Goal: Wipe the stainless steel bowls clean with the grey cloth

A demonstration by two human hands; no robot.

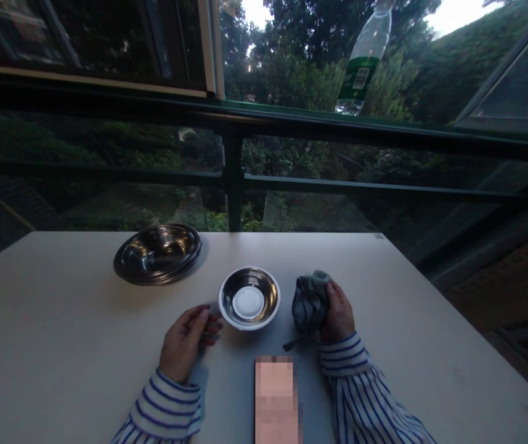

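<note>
A small shiny metal bowl [270, 312] sits upright on the white table, between my two hands. My left hand [188, 339] is just left of its rim, with fingers loosely curled and slightly apart; nothing shows in them. Whether a fingertip touches the rim, I cannot tell. On the other side, my right hand [339, 313] is closed around a crumpled dark grey-green cloth [308, 303], lifted up to the right of the bowl. A strip of the cloth dangles toward the tabletop.
Nested metal basins [158, 254] lean in a stack at the table's [74, 345] back left. A blurred-out, phone-shaped object [276, 401] lies at the front middle. Behind runs a dark railing [291, 117], carrying a clear plastic bottle [360, 71] with a green label.
</note>
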